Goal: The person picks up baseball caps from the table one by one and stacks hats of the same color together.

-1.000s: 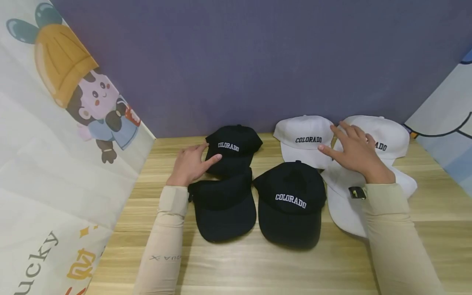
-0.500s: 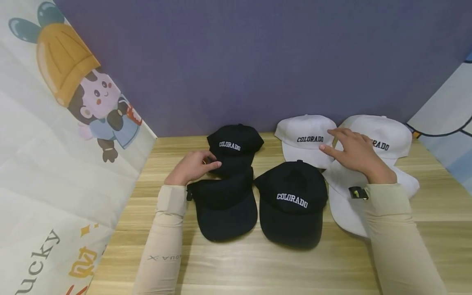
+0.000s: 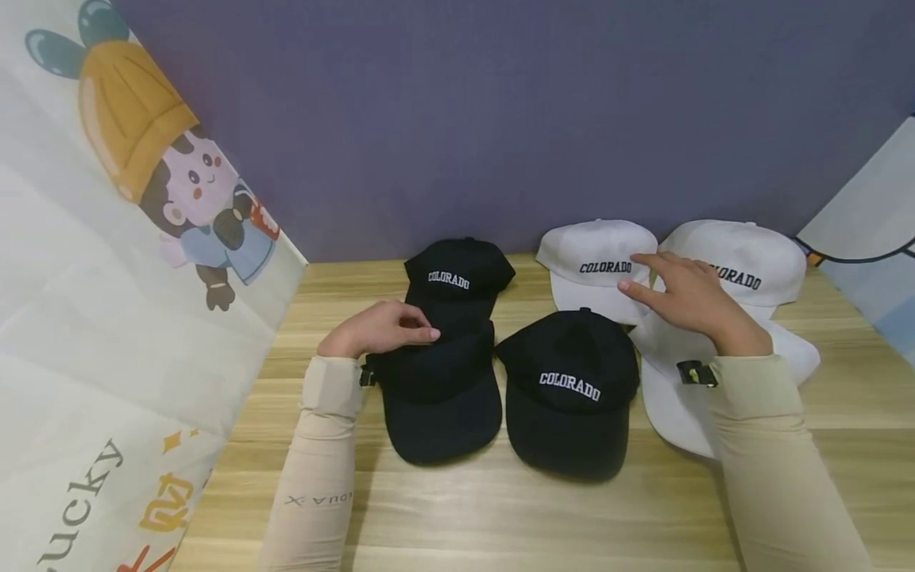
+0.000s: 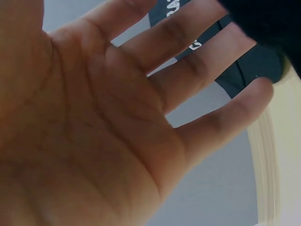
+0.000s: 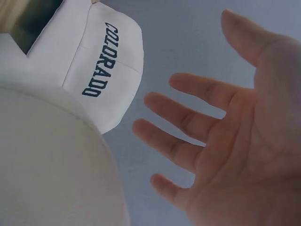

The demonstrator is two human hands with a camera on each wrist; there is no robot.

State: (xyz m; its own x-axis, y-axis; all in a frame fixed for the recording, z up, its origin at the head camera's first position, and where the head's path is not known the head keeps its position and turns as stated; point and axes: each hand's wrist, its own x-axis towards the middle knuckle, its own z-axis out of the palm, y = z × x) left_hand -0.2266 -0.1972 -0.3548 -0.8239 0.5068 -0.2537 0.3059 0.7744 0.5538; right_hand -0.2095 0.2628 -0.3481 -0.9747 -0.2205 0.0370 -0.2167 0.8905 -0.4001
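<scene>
In the head view my left hand (image 3: 379,327) is at the upper left edge of the front-left black cap (image 3: 442,421), its thumb reaching over the crown. The left wrist view shows its fingers extended, some tips hidden behind dark cloth (image 4: 287,33). Behind is a black cap (image 3: 468,266) lettered COLORADO. My right hand (image 3: 689,298) hovers with spread fingers over a front white cap (image 3: 675,413), partly covering it. Two white COLORADO caps, one at the back (image 3: 593,246) and one at the back right (image 3: 758,254), lie beyond it.
Another black COLORADO cap (image 3: 568,429) lies front centre, between the hands. All the caps are on a wood-grain table (image 3: 457,524). A grey-purple panel (image 3: 457,119) rises behind, and a printed white sheet (image 3: 164,318) hangs along the left side.
My left hand has moved from beside the back black cap down to the front-left one, its fingers drawing in. The right hand stays over the white caps, its index finger lower.
</scene>
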